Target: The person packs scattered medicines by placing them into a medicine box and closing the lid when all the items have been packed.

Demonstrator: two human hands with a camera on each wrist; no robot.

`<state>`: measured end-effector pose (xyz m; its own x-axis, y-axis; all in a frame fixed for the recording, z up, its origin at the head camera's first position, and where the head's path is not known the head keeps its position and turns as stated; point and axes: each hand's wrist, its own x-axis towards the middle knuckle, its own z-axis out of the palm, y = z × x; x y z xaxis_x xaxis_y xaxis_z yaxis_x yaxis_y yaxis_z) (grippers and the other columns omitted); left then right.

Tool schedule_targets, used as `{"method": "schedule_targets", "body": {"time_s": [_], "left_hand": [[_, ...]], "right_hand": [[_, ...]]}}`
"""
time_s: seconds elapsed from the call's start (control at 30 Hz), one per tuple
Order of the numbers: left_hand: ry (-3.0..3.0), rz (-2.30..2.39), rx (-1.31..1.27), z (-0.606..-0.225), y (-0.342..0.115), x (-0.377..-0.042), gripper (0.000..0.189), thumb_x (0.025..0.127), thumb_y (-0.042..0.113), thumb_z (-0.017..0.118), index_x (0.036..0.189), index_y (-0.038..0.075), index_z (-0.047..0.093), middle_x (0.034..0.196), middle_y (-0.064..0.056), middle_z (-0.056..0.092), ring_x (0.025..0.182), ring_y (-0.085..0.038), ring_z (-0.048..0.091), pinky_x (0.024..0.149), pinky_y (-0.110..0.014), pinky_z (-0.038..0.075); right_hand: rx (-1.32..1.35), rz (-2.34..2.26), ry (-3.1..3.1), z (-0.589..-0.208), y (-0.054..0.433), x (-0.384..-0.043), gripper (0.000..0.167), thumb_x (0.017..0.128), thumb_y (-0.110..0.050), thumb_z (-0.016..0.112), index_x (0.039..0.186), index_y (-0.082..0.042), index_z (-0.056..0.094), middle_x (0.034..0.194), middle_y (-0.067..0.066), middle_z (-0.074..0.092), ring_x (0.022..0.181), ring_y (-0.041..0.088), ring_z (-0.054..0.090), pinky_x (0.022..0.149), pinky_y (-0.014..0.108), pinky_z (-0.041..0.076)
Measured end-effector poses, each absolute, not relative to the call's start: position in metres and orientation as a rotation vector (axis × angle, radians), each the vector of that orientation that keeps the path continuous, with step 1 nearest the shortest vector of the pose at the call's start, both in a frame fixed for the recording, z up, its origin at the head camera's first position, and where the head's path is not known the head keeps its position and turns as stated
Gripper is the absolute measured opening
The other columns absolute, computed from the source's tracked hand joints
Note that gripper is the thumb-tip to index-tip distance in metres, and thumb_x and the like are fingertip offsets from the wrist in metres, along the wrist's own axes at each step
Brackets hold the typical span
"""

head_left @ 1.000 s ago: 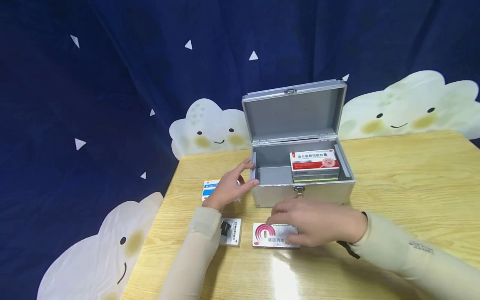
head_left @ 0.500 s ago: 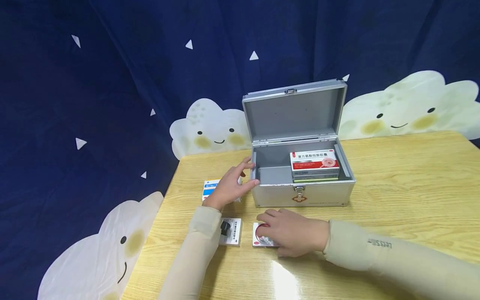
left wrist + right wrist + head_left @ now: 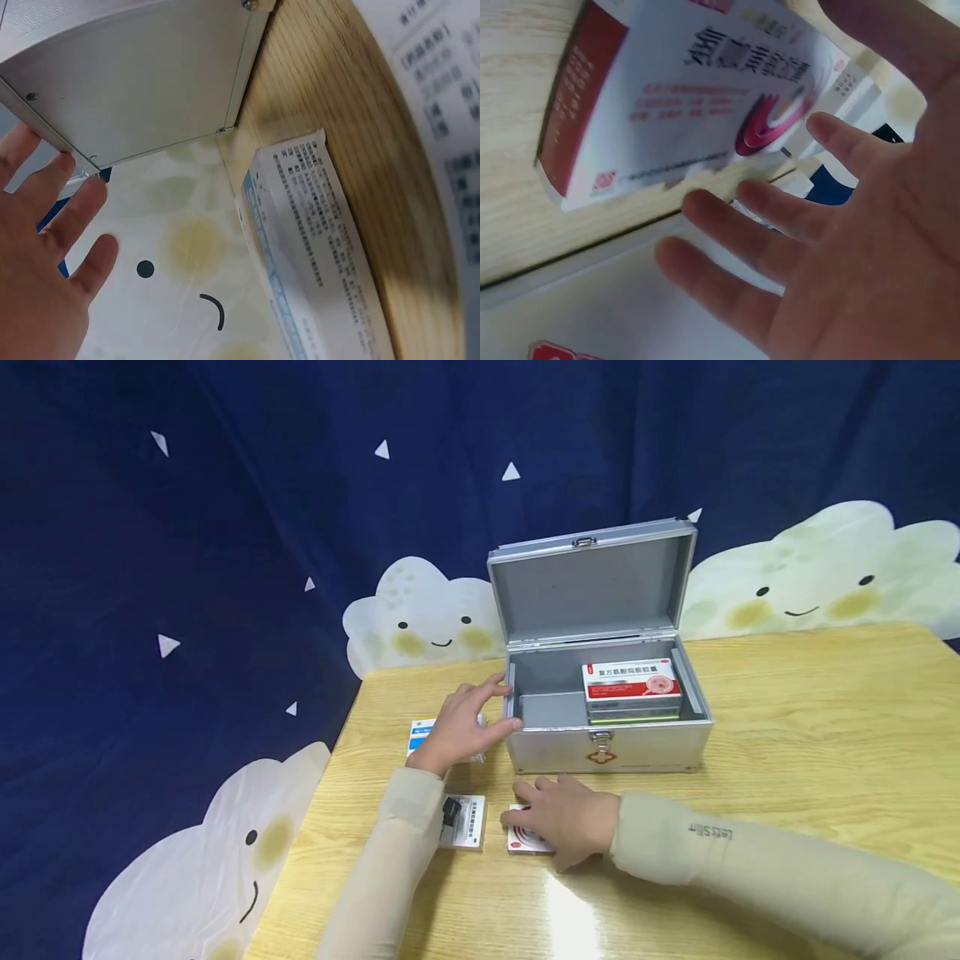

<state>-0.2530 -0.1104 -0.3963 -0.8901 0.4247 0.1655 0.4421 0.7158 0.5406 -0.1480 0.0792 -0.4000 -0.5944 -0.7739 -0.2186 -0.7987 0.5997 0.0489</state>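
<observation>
A silver metal case (image 3: 645, 750) stands with its lid up and a red-and-white medicine box (image 3: 630, 681) on the right inside. My left hand (image 3: 459, 727) touches the case's left rim, its fingers spread, as the left wrist view also shows. In front of the case my right hand (image 3: 573, 820) hangs over a white medicine box with pink rings (image 3: 525, 841), covering its right part. Seen from the right wrist, the fingers (image 3: 735, 225) of that hand are extended beside this box's printed face (image 3: 667, 105), with a gap visible between them.
A blue-and-white medicine box (image 3: 420, 735) lies left of the case, partly behind my left hand. Nearer me, another white box (image 3: 471, 822) with a black patch lies by my left sleeve. Behind the wooden table (image 3: 817, 718) hangs a dark blue curtain (image 3: 600, 435).
My right hand has moved left and down over the pink-ringed medicine box, uncovering the emblem on the case front. My left hand has stayed on the case rim.
</observation>
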Motion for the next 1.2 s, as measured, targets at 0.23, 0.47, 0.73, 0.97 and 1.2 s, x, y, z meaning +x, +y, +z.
{"method": "schedule_targets", "body": {"time_s": [0.23,0.47,0.73,0.97,1.2], "left_hand": [[-2.843,-0.821,-0.789,-0.396,-0.112,-0.254,0.059,0.089,0.055,0.064,0.137,0.021,0.057,0.161,0.007,0.036,0.137,-0.022,0.041,0.118,-0.051,0.026],[-2.808,-0.813,-0.814,-0.397,-0.113,-0.253,0.056,0.088,0.053,0.065,0.135,0.022,0.059,0.16,0.009,0.037,0.144,-0.024,0.033,0.117,-0.052,0.025],[-2.853,-0.889,-0.787,-0.395,-0.113,-0.252,0.057,0.089,0.055,0.064,0.138,0.025,0.057,0.161,0.015,0.034,0.142,-0.021,0.041,0.12,-0.052,0.026],[-2.88,-1.043,-0.736,-0.399,-0.114,-0.251,0.057,0.09,0.053,0.063,0.141,0.031,0.052,0.162,0.021,0.028,0.124,-0.03,0.056,0.1,-0.048,0.046],[-2.888,-1.083,-0.74,-0.399,-0.114,-0.25,0.058,0.091,0.057,0.062,0.142,0.034,0.05,0.162,0.024,0.026,0.12,-0.029,0.055,0.091,-0.044,0.049]], "right_hand": [[-1.286,0.172,2.614,-0.403,0.076,-0.148,0.064,0.073,-0.017,0.084,0.126,-0.036,0.055,0.118,0.001,0.053,0.09,0.016,0.056,0.069,0.03,0.052],[-1.301,0.134,2.626,-0.406,0.074,-0.149,0.062,0.07,-0.009,0.086,0.12,-0.035,0.059,0.107,-0.001,0.057,0.09,0.015,0.055,0.069,0.028,0.052],[-1.337,0.139,2.611,-0.407,0.075,-0.15,0.061,0.073,-0.008,0.083,0.123,-0.033,0.058,0.107,-0.001,0.057,0.09,0.015,0.055,0.07,0.028,0.052],[-1.39,-0.049,2.589,-0.409,0.088,-0.161,0.061,0.071,-0.009,0.082,0.122,-0.032,0.058,0.101,-0.001,0.054,0.085,0.01,0.049,0.068,0.023,0.046],[-1.416,-0.175,2.575,-0.4,0.1,-0.162,0.071,0.066,-0.008,0.087,0.129,-0.028,0.061,0.102,-0.003,0.053,0.083,0.007,0.044,0.075,0.022,0.046]]}}
